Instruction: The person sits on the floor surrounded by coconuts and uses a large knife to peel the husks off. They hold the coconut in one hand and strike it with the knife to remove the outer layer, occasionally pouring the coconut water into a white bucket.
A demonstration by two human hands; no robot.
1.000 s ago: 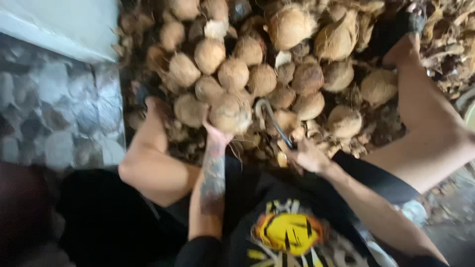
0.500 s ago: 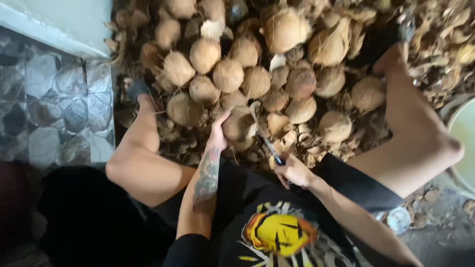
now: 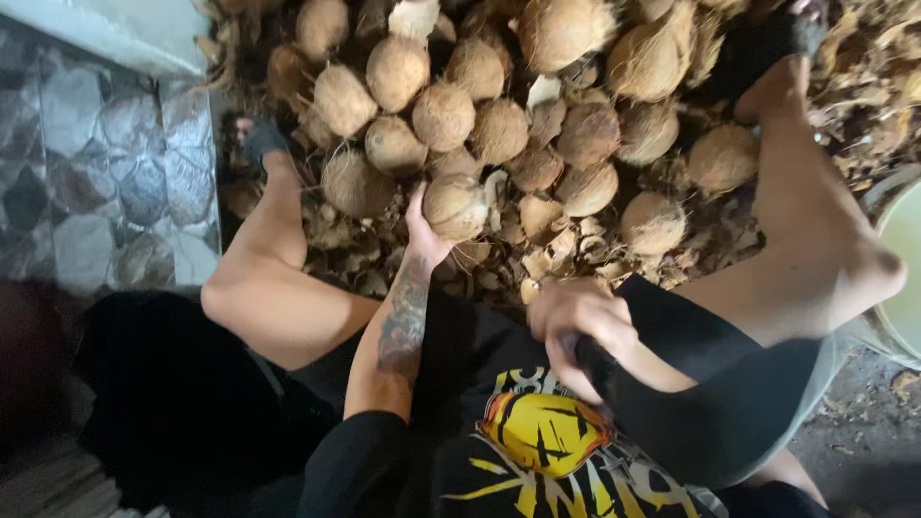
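Packages: none in view.
Labels: none in view.
Signs: none in view.
Screens: none in view.
Nearest to a label: yellow and orange printed graphic [image 3: 544,429] on the person's black shirt, bottom centre.

A seated worker seen from above wears a black T-shirt [image 3: 537,451] with a yellow and orange printed graphic [image 3: 542,432] on the chest, edged with jagged yellow lines. Black shorts [image 3: 192,403] cover the thighs, leaving the knees and lower legs bare. A dark tattoo [image 3: 403,321] runs along the inner left forearm from near the wrist toward the elbow. Dark sandals [image 3: 257,139] are worn on the feet, one showing at each side of the frame. The left hand [image 3: 422,235] and right hand [image 3: 576,321] are bare, without gloves.
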